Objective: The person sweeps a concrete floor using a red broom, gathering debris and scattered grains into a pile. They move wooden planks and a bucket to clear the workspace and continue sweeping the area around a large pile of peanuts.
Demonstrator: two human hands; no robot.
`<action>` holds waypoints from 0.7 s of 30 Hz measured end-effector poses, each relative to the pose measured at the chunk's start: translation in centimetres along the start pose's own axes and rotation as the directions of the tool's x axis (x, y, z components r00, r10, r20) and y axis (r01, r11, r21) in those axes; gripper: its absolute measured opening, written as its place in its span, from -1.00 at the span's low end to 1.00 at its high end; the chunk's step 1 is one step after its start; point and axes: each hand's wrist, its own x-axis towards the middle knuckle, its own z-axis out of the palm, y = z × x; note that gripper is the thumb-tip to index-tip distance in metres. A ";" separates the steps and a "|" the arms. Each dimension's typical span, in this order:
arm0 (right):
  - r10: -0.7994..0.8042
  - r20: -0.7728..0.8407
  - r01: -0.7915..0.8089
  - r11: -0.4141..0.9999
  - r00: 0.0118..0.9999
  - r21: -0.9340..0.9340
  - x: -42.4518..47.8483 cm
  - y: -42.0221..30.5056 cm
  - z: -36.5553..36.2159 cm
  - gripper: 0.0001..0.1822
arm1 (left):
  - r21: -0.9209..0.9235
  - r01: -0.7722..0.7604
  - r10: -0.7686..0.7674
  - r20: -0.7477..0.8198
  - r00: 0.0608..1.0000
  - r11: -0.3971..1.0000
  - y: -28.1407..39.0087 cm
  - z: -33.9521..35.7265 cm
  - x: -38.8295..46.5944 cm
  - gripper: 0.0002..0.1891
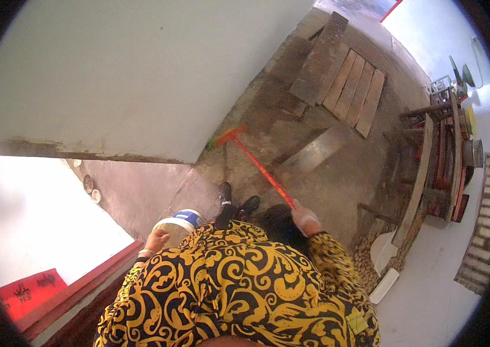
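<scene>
My right hand [304, 218] grips the upper end of a red-orange broom handle [264, 171]. The handle slants away to an orange broom head [230, 135] with green bristles, which sits by the corner of a white wall [140, 86]. My left hand [158, 240] is low at my side, fingers curled at the rim of a white plastic bucket [187, 218] with a blue label. That bucket looks tilted. Its handle cannot be made out, and my patterned shirt covers part of it. My dark shoes [225, 191] stand on the floor between bucket and broom.
Wooden planks [351, 89] lie on the concrete floor ahead, with a pale flat board [316, 149] nearer. At right, a wooden bench [449, 160] holds pans, beside a heap of small brown lumps [364, 249] with a white scoop-like container [382, 251]. A red door frame [97, 277] is at left.
</scene>
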 end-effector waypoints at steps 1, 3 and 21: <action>0.006 0.061 -0.009 0.999 0.998 0.047 -2.8 -4.1 -1.9 -0.53 | -0.009 0.006 -0.006 -0.018 1.000 1.000 -0.6 -0.4 -0.2 -0.76; -0.030 0.008 0.029 0.996 1.000 0.086 -0.2 -3.2 0.7 -0.54 | 0.006 -0.015 0.015 -0.020 1.000 1.000 0.3 -0.7 0.6 -0.79; -0.194 0.118 0.185 0.979 0.974 0.082 -2.9 5.4 6.3 -0.67 | 0.804 -0.594 0.307 0.574 0.760 -0.033 6.0 -0.3 7.0 -0.83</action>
